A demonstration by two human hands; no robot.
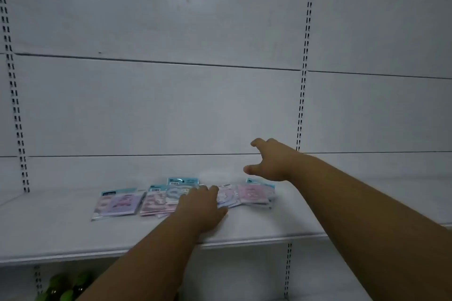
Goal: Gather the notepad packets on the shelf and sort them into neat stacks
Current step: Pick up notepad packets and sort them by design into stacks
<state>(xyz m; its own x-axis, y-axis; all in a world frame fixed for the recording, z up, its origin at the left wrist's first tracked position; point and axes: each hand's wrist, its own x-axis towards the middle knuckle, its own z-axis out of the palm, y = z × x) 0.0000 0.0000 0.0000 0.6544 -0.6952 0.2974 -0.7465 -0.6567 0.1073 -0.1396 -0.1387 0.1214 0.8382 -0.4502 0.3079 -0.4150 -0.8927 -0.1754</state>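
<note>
You have one view only, from the camera on your head, so no second view shares any of the scene. It faces the white back wall (171, 105) of the shelving almost squarely, tipped slightly down, and the shelf (61, 234) crosses the lower third of the frame with its front edge near you. It sits close enough that both forearms enter from the bottom edge and reach over that front edge.

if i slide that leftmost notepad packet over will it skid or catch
The leftmost notepad packet looks glossy-wrapped and lies flat on the smooth white shelf, so it would probably skid easily. It seems thin, likely light, and may flex when lifted.
</note>
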